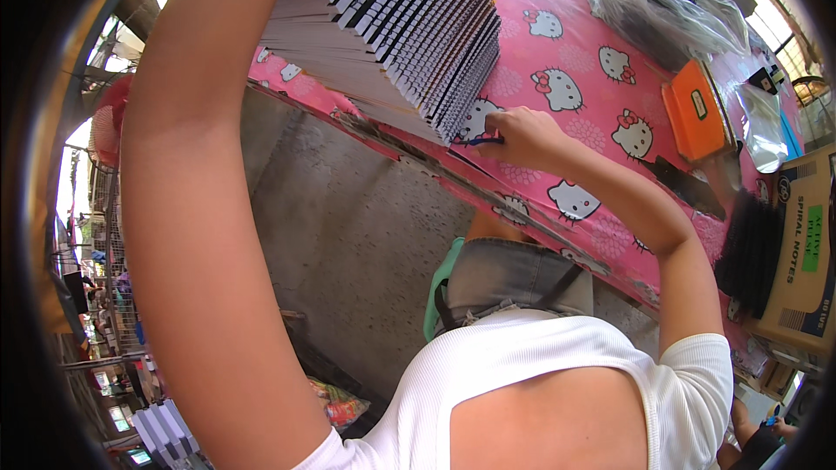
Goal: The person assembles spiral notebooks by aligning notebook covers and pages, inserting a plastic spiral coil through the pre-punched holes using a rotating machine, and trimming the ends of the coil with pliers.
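Note:
A tall stack of notebooks (pixel 422 39) with black binding along their edges stands on a table under a pink cat-print cover (pixel 601 109). My right hand (pixel 527 135) is at the stack's near lower corner, its fingers closed on a thin dark blue thing (pixel 477 141) whose kind I cannot make out. That thing's tip reaches the bottom of the stack. My left arm (pixel 192 165) stretches up along the stack's left side, and its hand lies beyond the picture's upper edge.
A clear plastic bag (pixel 666 0) with dark contents lies at the far right. Nearer are an orange case (pixel 697 109), a bunch of black coils (pixel 751 248) and a cardboard box (pixel 797 252). A green chair (pixel 442 287) is under me. Another person's arm (pixel 744 422) shows at lower right.

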`<action>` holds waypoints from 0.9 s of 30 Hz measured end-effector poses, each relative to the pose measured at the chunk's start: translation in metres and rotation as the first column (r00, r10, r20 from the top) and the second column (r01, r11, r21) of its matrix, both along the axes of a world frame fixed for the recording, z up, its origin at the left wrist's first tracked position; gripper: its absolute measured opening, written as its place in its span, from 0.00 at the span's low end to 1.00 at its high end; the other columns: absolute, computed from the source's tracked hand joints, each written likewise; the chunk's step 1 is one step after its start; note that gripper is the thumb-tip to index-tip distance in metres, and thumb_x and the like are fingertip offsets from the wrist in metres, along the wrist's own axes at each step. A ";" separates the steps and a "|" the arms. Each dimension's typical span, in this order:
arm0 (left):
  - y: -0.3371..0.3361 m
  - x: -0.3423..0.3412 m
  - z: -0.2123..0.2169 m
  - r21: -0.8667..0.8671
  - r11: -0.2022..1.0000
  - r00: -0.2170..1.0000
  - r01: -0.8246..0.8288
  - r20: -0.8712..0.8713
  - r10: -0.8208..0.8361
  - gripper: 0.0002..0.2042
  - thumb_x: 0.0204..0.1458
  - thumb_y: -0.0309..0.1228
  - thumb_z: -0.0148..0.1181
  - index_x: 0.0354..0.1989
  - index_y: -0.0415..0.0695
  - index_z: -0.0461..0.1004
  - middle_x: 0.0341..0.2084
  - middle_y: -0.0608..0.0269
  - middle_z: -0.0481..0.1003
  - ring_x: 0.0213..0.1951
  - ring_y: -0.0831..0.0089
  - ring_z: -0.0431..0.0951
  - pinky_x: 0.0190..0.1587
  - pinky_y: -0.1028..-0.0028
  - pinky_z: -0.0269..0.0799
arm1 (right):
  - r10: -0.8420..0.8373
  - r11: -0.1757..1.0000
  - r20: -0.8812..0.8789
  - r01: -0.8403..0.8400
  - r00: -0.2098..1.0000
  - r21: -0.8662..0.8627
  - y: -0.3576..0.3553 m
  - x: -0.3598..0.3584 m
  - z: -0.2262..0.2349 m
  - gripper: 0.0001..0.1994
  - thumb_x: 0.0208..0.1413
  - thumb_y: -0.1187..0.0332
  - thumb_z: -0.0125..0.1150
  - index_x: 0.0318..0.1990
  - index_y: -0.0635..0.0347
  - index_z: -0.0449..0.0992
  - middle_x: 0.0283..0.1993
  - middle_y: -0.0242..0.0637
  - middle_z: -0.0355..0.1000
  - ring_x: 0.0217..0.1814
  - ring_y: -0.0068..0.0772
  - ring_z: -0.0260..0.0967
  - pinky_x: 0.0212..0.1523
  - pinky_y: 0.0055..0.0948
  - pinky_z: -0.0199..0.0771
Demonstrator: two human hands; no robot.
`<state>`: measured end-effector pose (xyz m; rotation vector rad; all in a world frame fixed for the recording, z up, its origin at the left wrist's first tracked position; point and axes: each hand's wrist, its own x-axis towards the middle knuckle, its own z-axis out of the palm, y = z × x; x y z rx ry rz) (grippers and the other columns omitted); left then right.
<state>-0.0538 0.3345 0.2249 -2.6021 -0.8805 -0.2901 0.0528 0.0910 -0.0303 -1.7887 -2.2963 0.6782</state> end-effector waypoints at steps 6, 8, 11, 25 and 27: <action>-0.003 0.005 0.003 -0.006 1.000 1.000 0.002 0.013 -0.001 0.29 0.55 0.53 0.41 0.51 0.39 0.70 0.50 0.42 0.68 0.55 0.52 0.66 0.59 0.64 0.58 | 0.055 0.815 0.110 -0.108 0.992 0.569 -0.013 0.014 -0.034 0.23 0.42 0.50 0.66 0.41 0.55 0.72 0.41 0.36 0.65 0.49 0.35 0.63 0.48 0.35 0.58; -0.004 0.006 0.004 -0.009 1.000 1.000 -0.002 0.017 0.002 0.29 0.55 0.53 0.41 0.51 0.38 0.70 0.51 0.42 0.68 0.55 0.52 0.66 0.59 0.64 0.57 | 0.067 0.808 0.097 -0.111 0.993 0.578 -0.010 0.009 -0.037 0.22 0.43 0.51 0.66 0.39 0.57 0.73 0.39 0.38 0.67 0.47 0.38 0.65 0.47 0.37 0.61; -0.005 0.002 0.003 -0.018 1.000 1.000 -0.018 0.019 0.019 0.30 0.55 0.54 0.41 0.52 0.38 0.70 0.51 0.42 0.68 0.56 0.52 0.66 0.60 0.64 0.57 | 0.042 0.944 -0.012 -0.035 0.999 0.329 -0.004 0.001 -0.020 0.20 0.46 0.51 0.65 0.34 0.61 0.74 0.34 0.40 0.71 0.41 0.41 0.70 0.42 0.42 0.68; -0.018 0.009 0.013 -0.111 0.989 0.993 -0.094 0.063 0.101 0.32 0.55 0.56 0.41 0.53 0.38 0.69 0.54 0.41 0.67 0.59 0.52 0.64 0.62 0.63 0.55 | -0.070 0.706 0.326 -0.184 0.943 0.684 -0.020 0.019 -0.026 0.28 0.42 0.45 0.65 0.39 0.63 0.72 0.40 0.45 0.71 0.48 0.46 0.68 0.49 0.41 0.69; -0.020 0.015 0.014 -0.158 0.978 0.985 -0.135 0.083 0.150 0.33 0.55 0.57 0.41 0.53 0.38 0.69 0.54 0.41 0.67 0.59 0.52 0.64 0.63 0.63 0.54 | -0.067 0.948 0.041 0.051 0.997 0.314 0.000 -0.001 -0.017 0.29 0.40 0.45 0.67 0.40 0.62 0.73 0.38 0.47 0.69 0.46 0.47 0.69 0.45 0.42 0.71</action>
